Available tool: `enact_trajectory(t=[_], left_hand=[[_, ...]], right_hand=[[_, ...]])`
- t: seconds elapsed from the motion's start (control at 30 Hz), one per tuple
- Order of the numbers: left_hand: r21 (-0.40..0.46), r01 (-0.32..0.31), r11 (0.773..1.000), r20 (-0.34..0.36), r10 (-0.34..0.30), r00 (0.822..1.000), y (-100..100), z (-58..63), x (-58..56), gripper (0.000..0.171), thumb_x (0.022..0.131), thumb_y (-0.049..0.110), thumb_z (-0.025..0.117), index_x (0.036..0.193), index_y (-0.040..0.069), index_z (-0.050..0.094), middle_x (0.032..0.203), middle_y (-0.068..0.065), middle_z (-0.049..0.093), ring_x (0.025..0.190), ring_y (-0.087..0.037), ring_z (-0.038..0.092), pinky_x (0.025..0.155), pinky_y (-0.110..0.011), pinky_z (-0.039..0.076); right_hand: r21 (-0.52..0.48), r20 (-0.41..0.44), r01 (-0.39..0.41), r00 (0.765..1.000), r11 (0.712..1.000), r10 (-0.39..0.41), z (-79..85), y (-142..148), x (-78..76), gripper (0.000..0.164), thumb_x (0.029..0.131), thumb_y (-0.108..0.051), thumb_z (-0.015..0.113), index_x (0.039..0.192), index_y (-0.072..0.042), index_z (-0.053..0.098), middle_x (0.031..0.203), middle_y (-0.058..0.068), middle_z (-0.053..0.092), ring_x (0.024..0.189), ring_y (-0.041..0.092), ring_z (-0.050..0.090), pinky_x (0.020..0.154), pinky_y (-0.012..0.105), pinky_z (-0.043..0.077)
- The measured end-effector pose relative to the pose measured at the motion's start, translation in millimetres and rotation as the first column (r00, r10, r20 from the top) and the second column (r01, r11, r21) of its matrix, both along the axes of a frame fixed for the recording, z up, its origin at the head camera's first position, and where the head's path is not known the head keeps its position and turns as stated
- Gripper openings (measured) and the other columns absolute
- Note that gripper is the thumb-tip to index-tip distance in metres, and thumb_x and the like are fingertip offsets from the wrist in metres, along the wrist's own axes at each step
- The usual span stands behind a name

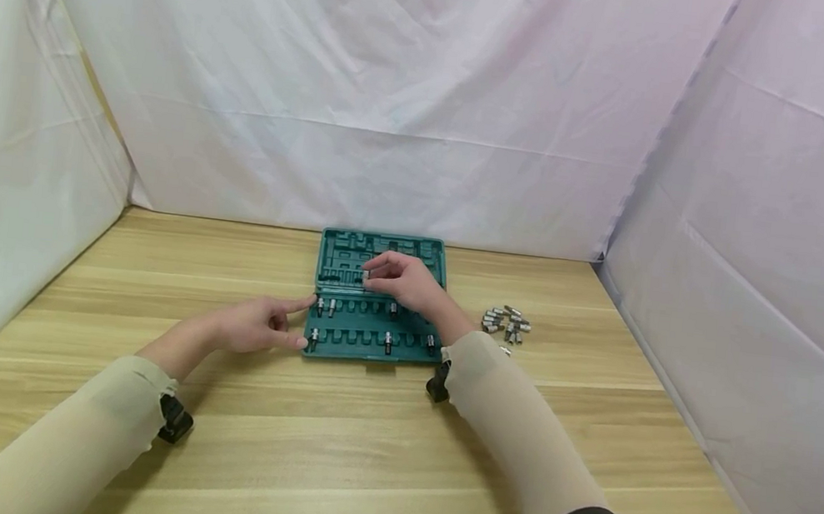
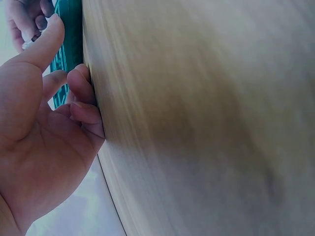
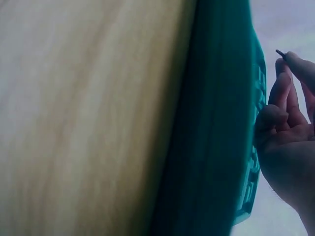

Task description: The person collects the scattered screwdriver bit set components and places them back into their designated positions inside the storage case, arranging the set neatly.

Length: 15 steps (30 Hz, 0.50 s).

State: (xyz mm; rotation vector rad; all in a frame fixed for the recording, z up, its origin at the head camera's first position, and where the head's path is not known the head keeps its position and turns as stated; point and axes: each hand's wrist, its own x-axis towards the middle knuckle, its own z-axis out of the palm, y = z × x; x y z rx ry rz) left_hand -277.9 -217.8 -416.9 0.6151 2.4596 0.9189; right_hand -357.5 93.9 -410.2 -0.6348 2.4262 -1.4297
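An unfolded green plastic case (image 1: 345, 355) lies on the table, several short metal bit sockets (image 1: 388, 342) standing in the slots of its near half. My left hand (image 1: 254, 326) is at the case's left edge, with index finger and thumb stretched apart and their tips on the rim. The other fingers curl in beneath the palm, as the left wrist view shows. Over the middle of the case, my right hand (image 1: 413, 281) pinches a small bit socket (image 1: 366, 276) between thumb and fingertips. Its dark tip (image 3: 279, 52) pokes out past the fingers in the right wrist view.
Right of the case, a loose pile of bit sockets (image 1: 512, 321) lies on the wooden table (image 1: 316, 448), one lying a little nearer. White cloth (image 1: 372, 60) hangs behind and at both sides. Each wrist wears a small black camera (image 1: 175, 419).
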Motion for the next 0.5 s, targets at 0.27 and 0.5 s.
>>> enact_trajectory(t=[0.27, 0.5], left_hand=[[-0.013, 0.0, 1.0, -0.003, 0.0, 1.0, -0.6, -0.9, -0.6, 0.089, 0.106, 0.046, 0.074, 0.176, 0.018, 0.027, 0.09, -0.005, 0.059, 0.08, -0.019, 0.052, 0.072, -0.033, 0.045], [0.005, 0.001, 1.0, 0.0, -0.001, 1.0, 0.3, -0.8, 0.2, 0.088, 0.106, 0.043, 0.075, 0.176, 0.017, 0.028, 0.088, -0.005, 0.057, 0.078, -0.019, 0.05, 0.071, -0.033, 0.044]], right_hand=[[0.076, -0.016, -0.029, 0.999, 0.997, 0.031, -4.4, -10.8, -1.2, 0.03, 0.105, -0.022, 0.077, 0.133, -0.01, 0.075, 0.123, 0.007, 0.077, 0.114, 0.022, 0.071, 0.095, 0.041, 0.058], [0.18, -0.026, -0.077, 0.996, 0.981, 0.083, -7.0, -20.0, -2.2, 0.025, 0.104, -0.024, 0.079, 0.128, -0.015, 0.078, 0.124, 0.004, 0.078, 0.118, 0.021, 0.072, 0.105, 0.045, 0.058]])
